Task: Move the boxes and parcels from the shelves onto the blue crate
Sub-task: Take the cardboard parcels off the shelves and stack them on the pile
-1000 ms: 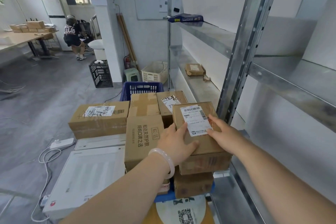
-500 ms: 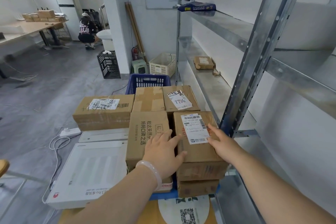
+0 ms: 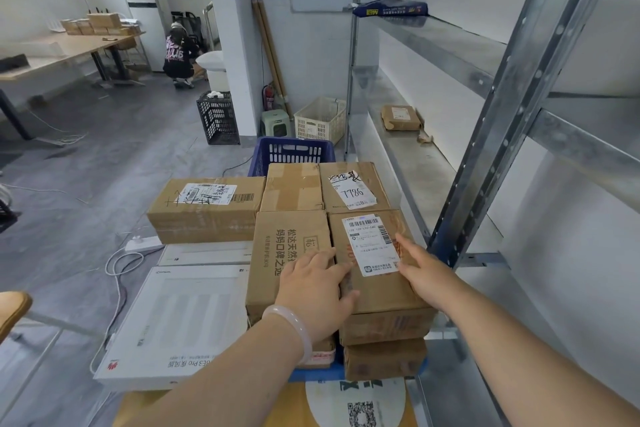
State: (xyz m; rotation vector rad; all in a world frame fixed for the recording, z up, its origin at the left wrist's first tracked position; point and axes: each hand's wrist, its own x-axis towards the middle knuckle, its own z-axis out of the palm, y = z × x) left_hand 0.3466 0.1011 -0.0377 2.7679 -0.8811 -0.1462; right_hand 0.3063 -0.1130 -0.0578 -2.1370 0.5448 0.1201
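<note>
As both arms reach forward, the left hand (image 3: 315,291) and right hand (image 3: 420,269) lie flat with fingers straight, clasping nothing, pressed on a cardboard box (image 3: 377,295). Steel shelving (image 3: 398,156) stands alongside. The box tops the stack on the blue crate (image 3: 292,152) — white barcode label (image 3: 370,244) upward.

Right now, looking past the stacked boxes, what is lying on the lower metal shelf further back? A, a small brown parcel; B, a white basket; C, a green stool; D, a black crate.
A: a small brown parcel lies flat on the metal shelf, while the white basket and the black crate stand on the floor.
</note>
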